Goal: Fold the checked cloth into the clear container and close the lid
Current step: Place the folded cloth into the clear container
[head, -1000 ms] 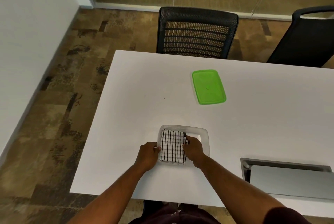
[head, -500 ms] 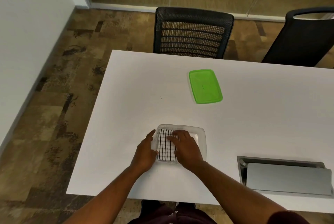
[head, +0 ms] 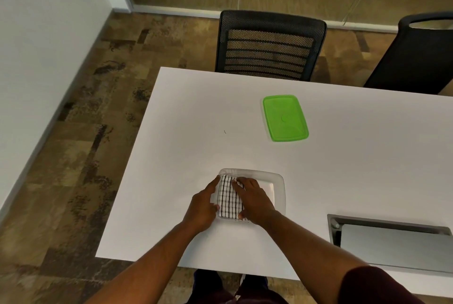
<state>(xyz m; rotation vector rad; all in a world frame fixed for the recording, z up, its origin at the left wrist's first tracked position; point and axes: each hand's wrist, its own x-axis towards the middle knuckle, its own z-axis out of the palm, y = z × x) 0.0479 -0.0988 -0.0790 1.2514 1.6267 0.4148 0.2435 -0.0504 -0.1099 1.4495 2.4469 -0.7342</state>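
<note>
The folded black-and-white checked cloth (head: pixel 228 199) lies in the left half of the clear container (head: pixel 278 188), near the table's front edge. My right hand (head: pixel 253 199) lies flat on the cloth, fingers spread, pressing it down. My left hand (head: pixel 204 205) rests against the container's left wall, its fingers stretched along the rim. The right part of the container is bare. The green lid (head: pixel 285 118) lies flat on the table, farther back and a little to the right, apart from both hands.
The white table (head: pixel 355 169) has a recessed grey cable box with a flap (head: pixel 392 242) at the front right. Two black chairs (head: pixel 268 46) stand behind the far edge. The floor drops off left of the table.
My right hand has moved from the cloth's right edge onto its top and presses it flat. My left hand has stretched forward along the container's left side.
</note>
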